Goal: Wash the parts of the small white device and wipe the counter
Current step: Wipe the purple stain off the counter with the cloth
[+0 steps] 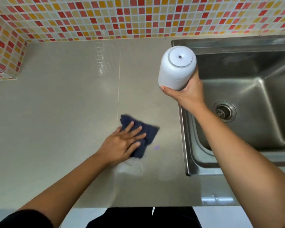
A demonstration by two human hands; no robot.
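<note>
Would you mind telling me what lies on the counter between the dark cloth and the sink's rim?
In the head view, only bare grey counter, with one small purple mark near the cloth, up to the sink.

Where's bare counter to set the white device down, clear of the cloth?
Widest: the counter left of the seam, up to the tiled wall. Smaller: between seam, wall and sink rim, by the white device that the right hand holds. Crowded: the left hand pressing the dark cloth, wet smear beside it.
</note>
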